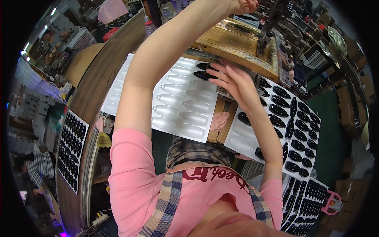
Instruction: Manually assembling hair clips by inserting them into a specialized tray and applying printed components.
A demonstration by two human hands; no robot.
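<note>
My left arm reaches up across the picture. My left hand (244,6) is at the top edge, partly cut off, above the wooden-framed printing screen (233,41). Its fingers look curled, and what they hold, if anything, is out of sight. My right hand (239,85) has its fingers stretched out and apart, with the tips at a glossy black oval piece (203,75). That piece lies in the far right corner of a white moulded tray (183,100), beside another black piece (203,66). The tray's other visible cells hold no black pieces.
At right, a second white tray (241,138) and larger sheets hold many black pieces (297,145). A pink cloth (219,120) lies between the trays. On the left bench (100,53) stands a sheet of black pieces (72,150). A person in a striped top (40,168) is far left.
</note>
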